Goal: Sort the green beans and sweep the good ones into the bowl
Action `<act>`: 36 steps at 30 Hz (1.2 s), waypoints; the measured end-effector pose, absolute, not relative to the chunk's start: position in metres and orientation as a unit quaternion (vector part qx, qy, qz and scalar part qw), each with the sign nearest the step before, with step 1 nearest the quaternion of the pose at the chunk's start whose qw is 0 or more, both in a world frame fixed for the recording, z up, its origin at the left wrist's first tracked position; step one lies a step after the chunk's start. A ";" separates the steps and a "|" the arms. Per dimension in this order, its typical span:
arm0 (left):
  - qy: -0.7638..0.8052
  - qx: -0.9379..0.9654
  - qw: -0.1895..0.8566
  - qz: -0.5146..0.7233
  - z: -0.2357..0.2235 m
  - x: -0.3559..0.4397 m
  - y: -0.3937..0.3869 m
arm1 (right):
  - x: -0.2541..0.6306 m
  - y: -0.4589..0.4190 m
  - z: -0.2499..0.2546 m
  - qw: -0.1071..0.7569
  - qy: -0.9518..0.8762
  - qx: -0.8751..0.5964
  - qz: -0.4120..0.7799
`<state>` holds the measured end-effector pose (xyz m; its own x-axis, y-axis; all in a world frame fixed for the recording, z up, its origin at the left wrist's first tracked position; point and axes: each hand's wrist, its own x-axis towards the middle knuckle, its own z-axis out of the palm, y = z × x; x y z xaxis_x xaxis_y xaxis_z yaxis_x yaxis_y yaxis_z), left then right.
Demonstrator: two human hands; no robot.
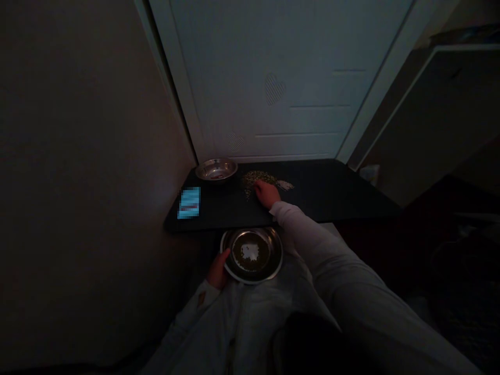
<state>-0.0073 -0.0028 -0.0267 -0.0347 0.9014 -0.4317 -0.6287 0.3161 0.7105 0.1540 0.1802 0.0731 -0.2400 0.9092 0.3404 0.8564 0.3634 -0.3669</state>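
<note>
My left hand (219,271) grips the left rim of a round metal bowl (278,263), which sits at my lap below the table edge. Small dark-greenish grains (262,256) ring the bowl's floor around a bright patch in the middle. My right hand (267,194) rests on the black table with its fingers curled at the near edge of a pile of mixed small beans or grains (255,178). What its fingers pinch, if anything, is hidden. Just right of that pile lies a smaller heap of whitish grains (285,185).
A second metal bowl (216,169) stands at the table's back left, with a small reddish thing inside. In front of it, a lit, pixelated screen (189,202) lies on the black table (332,192). A white panelled door (312,88) rises behind; a wall (97,156) is close at left.
</note>
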 end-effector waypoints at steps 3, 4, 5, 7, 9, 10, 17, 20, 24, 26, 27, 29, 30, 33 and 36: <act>0.449 0.151 0.676 0.565 -0.028 -0.008 -0.002 | 0.155 0.178 0.071 0.235 -0.810 -0.537 0.032; 0.449 0.150 0.676 0.564 -0.028 -0.008 -0.001 | 0.156 0.177 0.071 0.230 -0.816 -0.530 0.028; 0.450 0.150 0.677 0.563 -0.028 -0.008 -0.001 | 0.156 0.177 0.071 0.225 -0.821 -0.524 0.025; 0.451 0.149 0.680 0.558 -0.027 -0.008 0.000 | 0.157 0.175 0.071 0.216 -0.827 -0.518 0.020; 0.452 0.148 0.684 0.553 -0.024 -0.007 0.000 | 0.157 0.172 0.072 0.209 -0.832 -0.514 0.012; 0.452 0.147 0.685 0.551 -0.022 -0.006 0.000 | 0.157 0.171 0.072 0.203 -0.835 -0.512 0.008; 0.459 0.143 0.675 0.560 -0.013 -0.001 -0.002 | 0.162 0.162 0.072 0.177 -0.856 -0.486 0.009; 0.469 0.148 0.667 0.559 -0.016 -0.002 -0.002 | 0.165 0.159 0.072 0.174 -0.864 -0.472 0.014; 0.473 0.139 0.669 0.556 -0.019 -0.003 0.000 | 0.170 0.155 0.071 0.181 -0.867 -0.464 0.020; 0.473 0.139 0.665 0.561 -0.020 -0.003 0.000 | 0.172 0.153 0.070 0.185 -0.867 -0.462 0.025; 0.471 0.142 0.665 0.562 -0.021 -0.003 0.000 | 0.172 0.152 0.070 0.188 -0.867 -0.461 0.028; 0.466 0.152 0.669 0.559 -0.022 -0.003 0.000 | 0.174 0.151 0.069 0.196 -0.868 -0.456 0.033; 0.464 0.156 0.670 0.558 -0.023 -0.003 0.000 | 0.175 0.151 0.068 0.200 -0.868 -0.453 0.036; 0.463 0.155 0.673 0.556 -0.024 -0.003 0.001 | 0.177 0.150 0.066 0.213 -0.866 -0.450 0.047; 0.467 0.147 0.674 0.553 -0.022 -0.003 0.001 | 0.180 0.150 0.065 0.261 -0.847 -0.460 0.063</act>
<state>-0.0026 0.0011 -0.0222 -0.0471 0.8829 -0.4673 -0.6087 0.3456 0.7142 0.1798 0.1503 0.0650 -0.4417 0.8111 0.3833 0.7455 0.5696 -0.3462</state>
